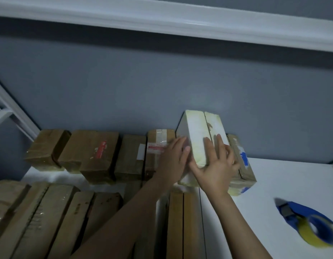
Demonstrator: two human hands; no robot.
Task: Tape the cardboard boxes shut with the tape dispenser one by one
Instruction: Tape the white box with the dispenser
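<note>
Two hands (173,161) (215,170) (flat), one pale box (196,131)

Table (274,174) tally
Six cardboard boxes (89,152) along far edge, nearer ones too blurred to count; one tape dispenser (307,223); two hands (216,171)

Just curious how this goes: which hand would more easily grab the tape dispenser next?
Probably the right hand. The tape dispenser lies on the white table on that side, with nothing between them. The left hand presses the pale box farther away and could steady it.
</note>
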